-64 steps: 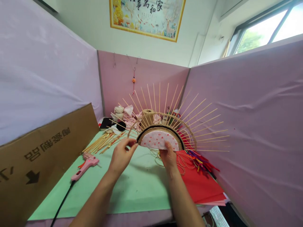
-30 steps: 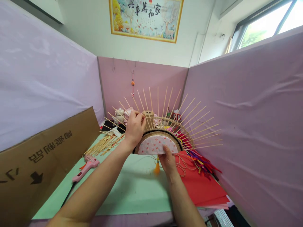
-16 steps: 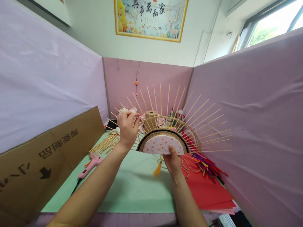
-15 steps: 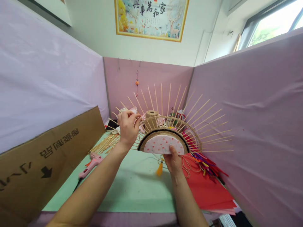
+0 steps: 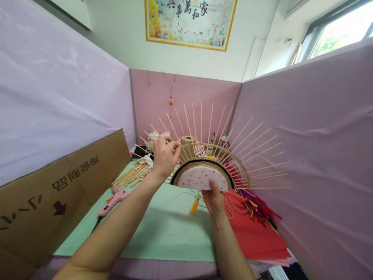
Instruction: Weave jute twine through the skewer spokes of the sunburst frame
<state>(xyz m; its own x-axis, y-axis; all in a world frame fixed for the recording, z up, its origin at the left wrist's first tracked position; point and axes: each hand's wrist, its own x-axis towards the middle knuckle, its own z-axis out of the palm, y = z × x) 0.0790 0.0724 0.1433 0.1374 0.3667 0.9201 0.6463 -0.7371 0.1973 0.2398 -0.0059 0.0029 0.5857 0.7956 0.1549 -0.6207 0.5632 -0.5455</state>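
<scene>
I hold a half-round fan frame (image 5: 201, 177) upright above the green mat (image 5: 163, 229). Its middle is pink spotted cloth edged with twine, and thin bamboo sticks (image 5: 250, 146) radiate from it through a woven cord arc. My right hand (image 5: 214, 198) grips the flat bottom edge of the cloth half-disc. My left hand (image 5: 164, 155) pinches the cord arc among the sticks on the upper left side. An orange tassel (image 5: 194, 205) hangs below the frame.
A pink glue gun (image 5: 112, 198) with a black cable lies at the mat's left, beside a leaning cardboard sheet (image 5: 52, 194). Loose bamboo sticks (image 5: 131, 175) lie behind it. Red paper (image 5: 256, 237) and coloured strips (image 5: 258, 204) lie at the right. Twine spool (image 5: 188, 142) and cloth bits stand at the back.
My left hand rose from the frame's lower left corner to the cord arc on the upper left and now pinches there. My right hand kept its hold on the bottom edge.
</scene>
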